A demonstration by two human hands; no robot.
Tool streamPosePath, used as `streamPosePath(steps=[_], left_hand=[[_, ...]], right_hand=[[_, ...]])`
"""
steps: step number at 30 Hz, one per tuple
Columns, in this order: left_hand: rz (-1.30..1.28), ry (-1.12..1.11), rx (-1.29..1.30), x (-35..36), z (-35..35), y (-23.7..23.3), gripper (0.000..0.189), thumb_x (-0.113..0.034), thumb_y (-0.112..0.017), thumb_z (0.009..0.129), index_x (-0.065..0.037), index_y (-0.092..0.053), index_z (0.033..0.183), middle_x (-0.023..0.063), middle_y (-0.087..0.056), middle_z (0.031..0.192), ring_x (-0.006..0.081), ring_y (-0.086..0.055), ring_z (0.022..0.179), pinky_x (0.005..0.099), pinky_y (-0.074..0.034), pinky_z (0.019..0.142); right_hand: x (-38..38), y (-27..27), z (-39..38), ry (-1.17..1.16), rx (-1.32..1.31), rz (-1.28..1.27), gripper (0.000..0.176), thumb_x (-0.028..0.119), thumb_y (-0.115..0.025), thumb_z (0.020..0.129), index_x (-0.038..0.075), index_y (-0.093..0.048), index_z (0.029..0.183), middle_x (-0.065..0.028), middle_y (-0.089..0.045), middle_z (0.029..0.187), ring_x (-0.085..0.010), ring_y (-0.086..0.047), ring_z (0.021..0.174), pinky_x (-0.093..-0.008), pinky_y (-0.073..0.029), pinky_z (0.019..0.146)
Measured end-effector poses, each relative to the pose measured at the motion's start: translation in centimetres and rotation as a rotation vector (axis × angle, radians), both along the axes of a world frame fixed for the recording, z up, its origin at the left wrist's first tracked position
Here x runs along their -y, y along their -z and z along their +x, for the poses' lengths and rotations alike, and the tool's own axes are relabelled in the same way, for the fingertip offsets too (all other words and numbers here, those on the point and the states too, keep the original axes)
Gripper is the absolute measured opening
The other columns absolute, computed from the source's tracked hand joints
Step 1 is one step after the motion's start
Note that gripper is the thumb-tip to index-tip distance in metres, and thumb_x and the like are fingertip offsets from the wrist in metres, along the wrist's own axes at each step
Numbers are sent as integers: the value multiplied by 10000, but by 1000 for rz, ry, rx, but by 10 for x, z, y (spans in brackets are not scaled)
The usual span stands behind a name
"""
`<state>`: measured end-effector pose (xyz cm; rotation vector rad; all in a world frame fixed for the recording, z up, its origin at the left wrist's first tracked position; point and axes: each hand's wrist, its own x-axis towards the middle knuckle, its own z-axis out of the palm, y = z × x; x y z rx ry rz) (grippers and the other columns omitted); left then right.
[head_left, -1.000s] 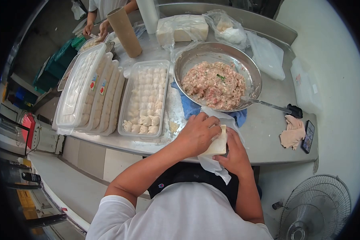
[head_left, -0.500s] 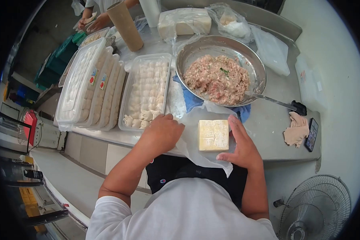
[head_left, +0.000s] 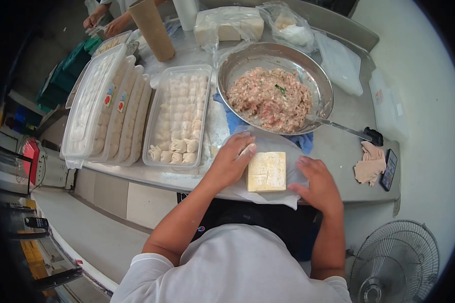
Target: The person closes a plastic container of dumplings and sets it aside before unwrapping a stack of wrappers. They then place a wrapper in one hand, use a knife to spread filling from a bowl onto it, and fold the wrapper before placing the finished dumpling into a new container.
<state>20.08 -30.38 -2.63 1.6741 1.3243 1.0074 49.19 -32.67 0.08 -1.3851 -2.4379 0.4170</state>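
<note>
A square stack of pale wrappers (head_left: 267,171) lies on an opened plastic bag (head_left: 283,146) at the near edge of the steel table (head_left: 338,156). My left hand (head_left: 232,160) rests against the stack's left side, fingertips at its top left corner. My right hand (head_left: 316,183) lies flat on the plastic to the right of the stack, fingers spread. Behind them stands a steel bowl (head_left: 318,81) of minced filling (head_left: 270,98) with a knife (head_left: 346,130) leaning on its rim.
A clear tray of folded dumplings (head_left: 179,118) sits left of the bowl, beside stacked lidded trays (head_left: 101,108). A cardboard tube (head_left: 153,29), bagged wrappers (head_left: 227,25), a cloth (head_left: 368,165) and a phone (head_left: 389,170) also lie here. Another person's hands (head_left: 106,20) work at the far left. A fan (head_left: 397,262) stands below right.
My hands uncovered the wrapper stack and laid it flat on the opened plastic. My left hand drew away, then returned to the stack's left edge; my right hand settled flat beside it.
</note>
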Motion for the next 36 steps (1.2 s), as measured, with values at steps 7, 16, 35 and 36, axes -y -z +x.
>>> streamPosePath(steps=[7, 16, 35, 36], left_hand=[[448, 249, -603, 31, 41, -52, 630, -358, -761, 836, -132, -562, 1389, 180, -472, 1457, 397, -451, 1342, 507, -413, 1061], [244, 400, -726, 3, 34, -43, 588, -177, -700, 814, -255, -574, 1384, 186, -500, 1409, 368, -536, 1163, 549, -477, 870], [308, 322, -407, 29, 37, -43, 227, -92, -677, 811, -76, -678, 1038, 126, -592, 1151, 330, -537, 1099, 444, -419, 941], [292, 358, -374, 30, 34, -42, 290, -96, -686, 811, -86, -675, 1100, 134, -581, 1208, 342, -532, 1126, 452, -414, 965]], right_hand=[[-66, -71, 27, 176, 434, 576, 332, 139, -678, 842, 52, -665, 1162, -140, -640, 1160, -329, -599, 1093, -475, -457, 998], [-77, -128, 24, 82, 765, 346, 250, 68, -553, 854, 82, -704, 1052, -95, -614, 822, -279, -660, 786, -422, -535, 676], [-103, -131, -2, -180, 427, 252, 177, 106, -592, 846, 143, -746, 926, -40, -691, 822, -280, -686, 777, -422, -533, 692], [-104, -130, -2, -170, 391, 267, 154, 107, -600, 841, 138, -740, 897, -44, -686, 807, -283, -680, 756, -419, -524, 688]])
